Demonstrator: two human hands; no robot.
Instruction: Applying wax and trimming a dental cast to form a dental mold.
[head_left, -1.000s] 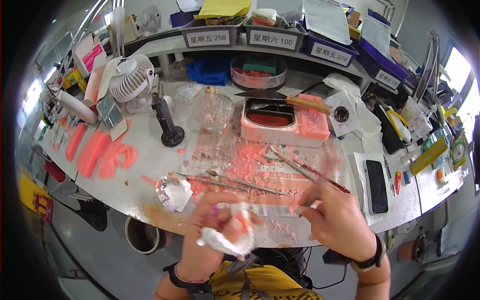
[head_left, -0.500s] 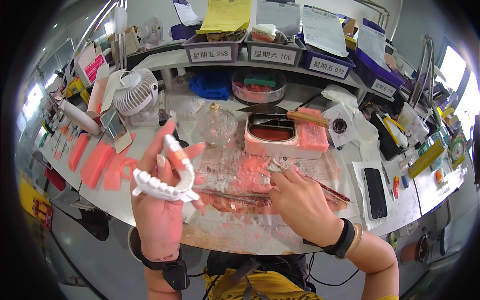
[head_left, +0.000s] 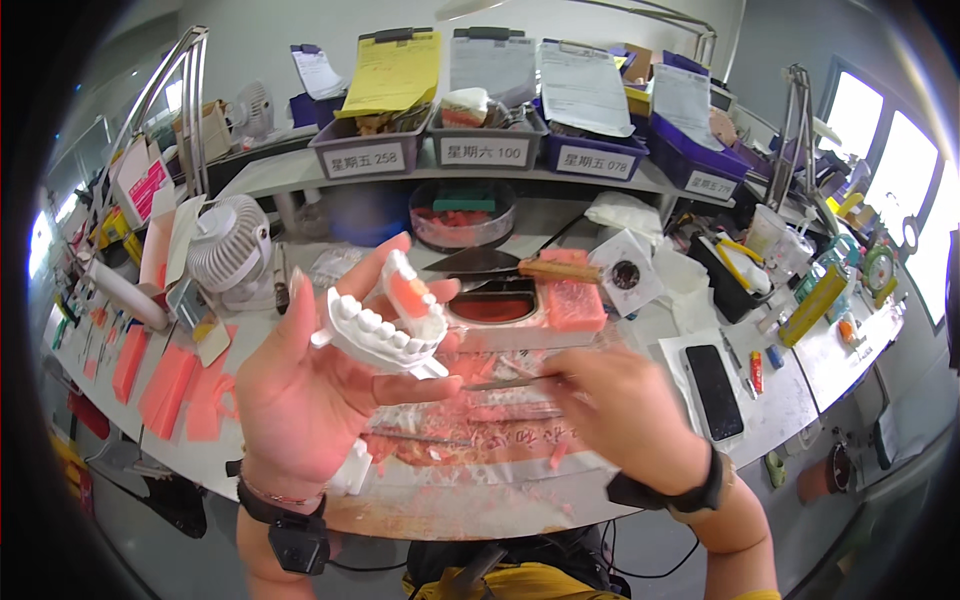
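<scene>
My left hand (head_left: 300, 415) holds up a white dental arch model (head_left: 382, 332), its fingers and thumb around it. The row of white teeth faces up, and a pink wax patch (head_left: 408, 296) sits on one side of the arch. My right hand (head_left: 635, 420), slightly smeared by motion, is closed on a thin metal carving tool (head_left: 500, 383). The tool's tip points left, close to my left fingertips; contact with them cannot be made out. Beneath the hands, pink wax scraps (head_left: 520, 405) litter a paper sheet, with another thin tool (head_left: 425, 437) among them.
Behind the hands stands a wax pot (head_left: 495, 308) beside a pink wax block (head_left: 573, 300), a wooden-handled blade (head_left: 560, 271) lying across. A phone (head_left: 713, 392) is at right; pink wax sheets (head_left: 170, 392) and a fan (head_left: 228, 245) at left. Bins (head_left: 485, 150) line the shelf.
My right hand has lifted from the wax scraps, bringing the tool up beside my left hand. My left hand has turned the model and spread its fingers. The whole view has shifted.
</scene>
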